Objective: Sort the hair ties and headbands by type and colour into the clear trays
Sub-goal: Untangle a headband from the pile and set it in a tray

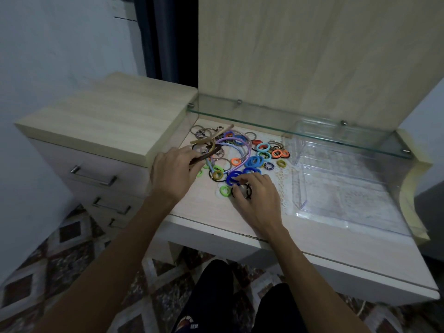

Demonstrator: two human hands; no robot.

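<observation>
A heap of coloured hair ties (pixel 254 156) and thin headbands lies on the low desk top. Purple and lilac headbands (pixel 242 143) arch over the heap's middle, and a beige headband (pixel 211 137) lies at its back left. My left hand (pixel 175 174) grips a dark brown headband (pixel 209 153) at the heap's left edge. At the near edge, my right hand (pixel 257 195) has its fingers curled on a black hair tie (pixel 246 191). Dark blue ties (pixel 234 176) and a green tie (pixel 225 190) lie close by. Clear trays (pixel 341 186) stand to the right with nothing visible inside.
A glass shelf (pixel 288 126) hangs over the back of the desk, above the heap and trays. A taller drawer unit (pixel 103 121) stands to the left. A wooden panel rises behind. The desk's front edge (pixel 300 251) is near my knees.
</observation>
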